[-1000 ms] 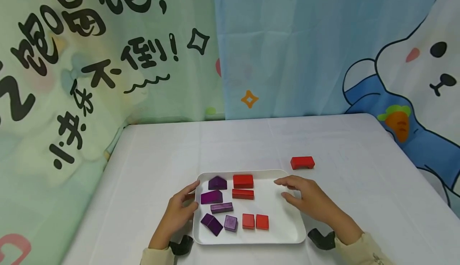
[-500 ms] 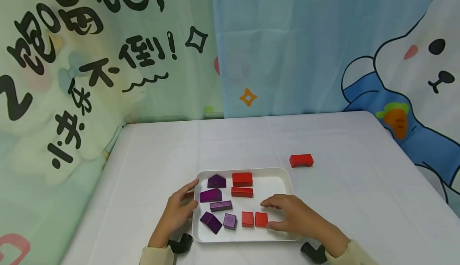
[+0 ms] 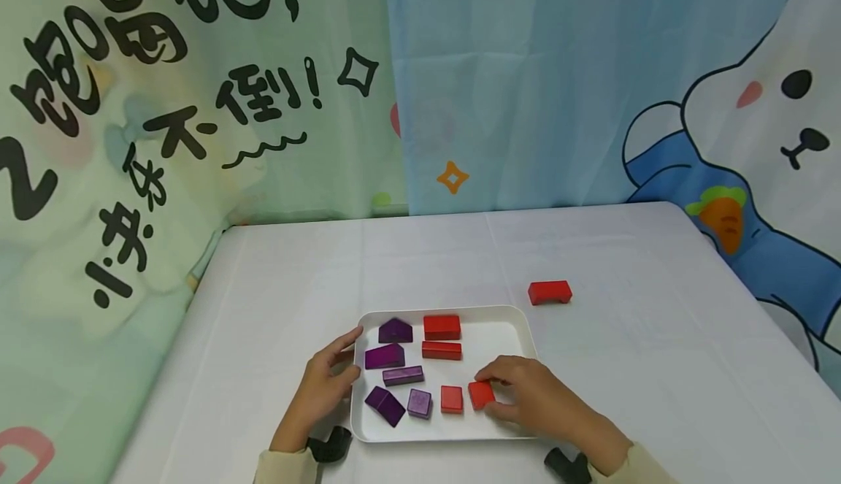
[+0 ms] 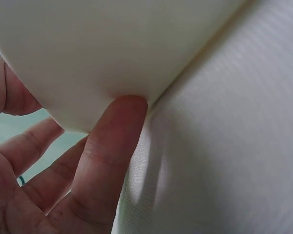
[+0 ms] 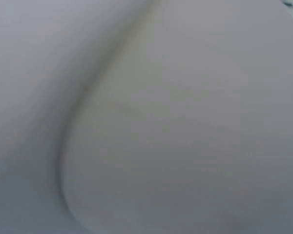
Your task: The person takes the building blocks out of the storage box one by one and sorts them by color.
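In the head view, a white tray (image 3: 496,327) holds purple and red blocks. The person's left hand (image 3: 326,382) holds the tray's left edge. Its thumb (image 4: 112,151) presses the outer wall in the left wrist view, while the other fingers reach past the rim. Over the tray's right part, the right hand (image 3: 532,396) pinches a small red square block (image 3: 481,394) between thumb and forefinger, the block turned slightly askew. Just left of it lies a similar red block (image 3: 451,399). The right wrist view catches only blurred pale surfaces, the hand out of sight.
Two longer red blocks (image 3: 442,327) lie toward the tray's back, with several purple blocks (image 3: 385,356) down its left side. Beyond the tray, on the white-covered table (image 3: 420,261), sits a red arch-shaped block (image 3: 550,292). Printed curtains (image 3: 512,104) hang behind.
The right hand has come left and nearer from the tray's right rim to the red square block and taken hold of it. That block has shifted right, away from its neighbour.
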`<state>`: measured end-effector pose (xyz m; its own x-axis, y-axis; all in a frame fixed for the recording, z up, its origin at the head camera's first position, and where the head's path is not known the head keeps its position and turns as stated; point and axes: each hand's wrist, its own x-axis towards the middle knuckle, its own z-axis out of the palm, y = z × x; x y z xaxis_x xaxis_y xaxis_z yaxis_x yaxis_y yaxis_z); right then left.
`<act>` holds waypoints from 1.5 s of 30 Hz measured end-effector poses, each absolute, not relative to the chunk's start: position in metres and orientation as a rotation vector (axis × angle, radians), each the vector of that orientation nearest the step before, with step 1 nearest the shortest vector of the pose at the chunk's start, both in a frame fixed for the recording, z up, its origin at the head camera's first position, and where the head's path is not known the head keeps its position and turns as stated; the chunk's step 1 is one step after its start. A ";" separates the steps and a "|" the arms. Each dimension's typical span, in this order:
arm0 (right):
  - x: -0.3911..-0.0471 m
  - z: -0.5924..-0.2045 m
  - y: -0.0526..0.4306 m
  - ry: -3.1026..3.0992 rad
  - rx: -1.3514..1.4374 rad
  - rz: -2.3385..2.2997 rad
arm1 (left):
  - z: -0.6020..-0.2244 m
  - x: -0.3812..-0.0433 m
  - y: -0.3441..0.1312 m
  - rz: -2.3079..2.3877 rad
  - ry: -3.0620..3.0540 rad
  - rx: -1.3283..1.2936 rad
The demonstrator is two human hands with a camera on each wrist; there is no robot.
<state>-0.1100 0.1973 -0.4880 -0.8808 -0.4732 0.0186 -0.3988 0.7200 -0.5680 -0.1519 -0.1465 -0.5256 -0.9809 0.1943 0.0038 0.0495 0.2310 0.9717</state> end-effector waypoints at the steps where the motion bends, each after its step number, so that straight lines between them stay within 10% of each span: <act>1: -0.110 -0.487 0.201 2.780 -0.713 -0.943 | -0.526 -0.152 -0.146 1.862 2.371 0.236; 45: -0.217 -0.486 0.363 2.886 -0.158 -0.945 | -0.530 -0.155 -0.148 1.838 2.363 0.229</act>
